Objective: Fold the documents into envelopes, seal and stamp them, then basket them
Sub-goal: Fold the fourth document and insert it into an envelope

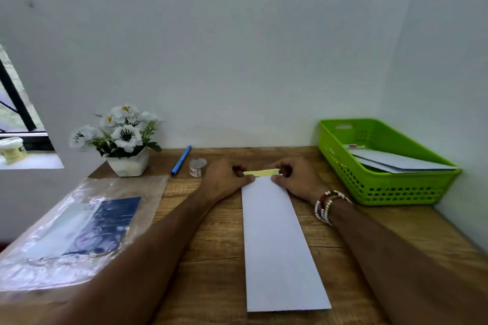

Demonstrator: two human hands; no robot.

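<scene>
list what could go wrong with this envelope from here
The left hand and right hand pinch the envelope at its far end by the yellow strip; uneven pressure could seal it crooked or creased. The roll sits close to the left hand and might get knocked.

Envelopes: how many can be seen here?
3. One long envelope lies on the desk; a stamped envelope and a larger envelope lie in the green basket. Others may hide beneath.
</scene>
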